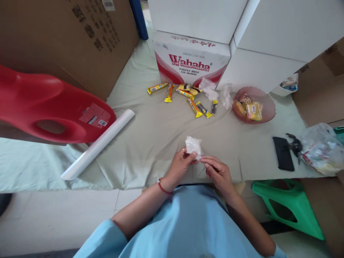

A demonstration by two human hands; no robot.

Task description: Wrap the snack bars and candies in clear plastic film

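My left hand [183,163] grips a crumpled translucent white plastic bag [192,145] between thumb and fingers, just above the front part of the cloth-covered table. At the bag's lower right edge, the closed fingertips of my right hand [217,172] pinch it. Farther back lie several yellow-wrapped snack bars [193,107] and two dark-and-yellow wrapped snacks [204,109]. Beside them is more crumpled clear plastic [209,88]. A pink translucent bowl [268,111] holds small packaged snacks [254,111].
A red jug [67,104] and a white plastic roll [99,143] lie left. Behind stands a Wahaha carton [190,61] among white boxes. On the right are a black phone [283,153], keys [295,145] and a filled plastic bag [322,150]; a green stool [292,204] stands below.
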